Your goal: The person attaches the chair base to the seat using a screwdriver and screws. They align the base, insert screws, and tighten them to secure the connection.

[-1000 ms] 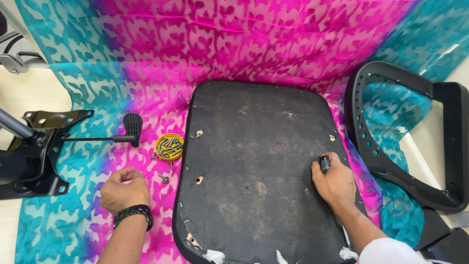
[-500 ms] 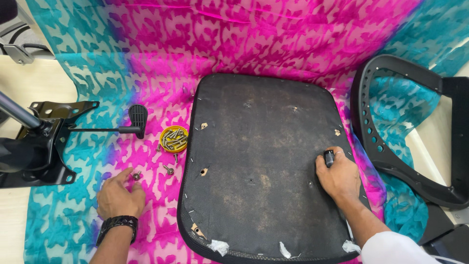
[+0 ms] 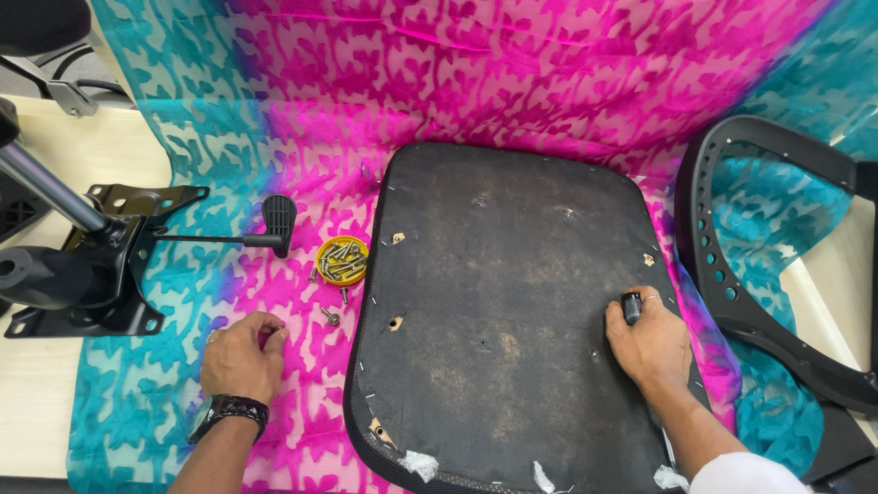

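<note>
A person's right hand (image 3: pixel 651 343) grips a small black tool (image 3: pixel 631 306) on the upturned chair seat (image 3: pixel 512 302), at the seat's 3 o'clock edge; the left hand (image 3: pixel 242 357), fingers curled together, rests on the patterned cloth (image 3: pixel 549 82) at 7 o'clock from a yellow dish of screws (image 3: pixel 342 261)

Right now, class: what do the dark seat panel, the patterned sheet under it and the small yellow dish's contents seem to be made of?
Seat panel: probably board covered in matte black fabric, stapled at the edges. Sheet: thin woven cloth, creased. Dish contents: shiny metal screws.
</note>
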